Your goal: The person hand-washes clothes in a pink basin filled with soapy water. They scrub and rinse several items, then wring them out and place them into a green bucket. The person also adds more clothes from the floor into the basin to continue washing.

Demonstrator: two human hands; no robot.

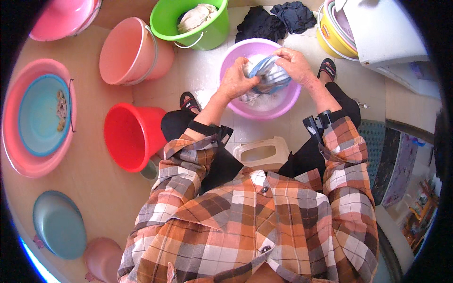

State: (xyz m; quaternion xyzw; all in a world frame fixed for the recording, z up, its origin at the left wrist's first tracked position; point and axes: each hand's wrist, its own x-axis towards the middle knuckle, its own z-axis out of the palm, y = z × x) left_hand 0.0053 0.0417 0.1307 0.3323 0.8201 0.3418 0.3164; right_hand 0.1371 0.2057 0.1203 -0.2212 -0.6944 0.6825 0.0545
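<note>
A wet blue and white striped cloth (273, 75) is held between both hands above a purple plastic basin (231, 58). My left hand (236, 79) grips its left side, with the thumb pointing inward across the fabric. At the upper right edge, my right hand (295, 65) pinches the cloth between thumb and fingers. Whitish suds (269, 102) and some soaked fabric (249, 97) lie in the basin below. The cloth hides part of the basin's inside.
Dark garments (260, 24) lie on the tiles behind the basin. A green bucket (208, 39) holds cloth. Pink (116, 53) and red (124, 138) buckets stand to the left. Nested yellow buckets (327, 39) and a white cabinet-like object (385, 32) are at right. A beige plastic stool (279, 145) is beneath me.
</note>
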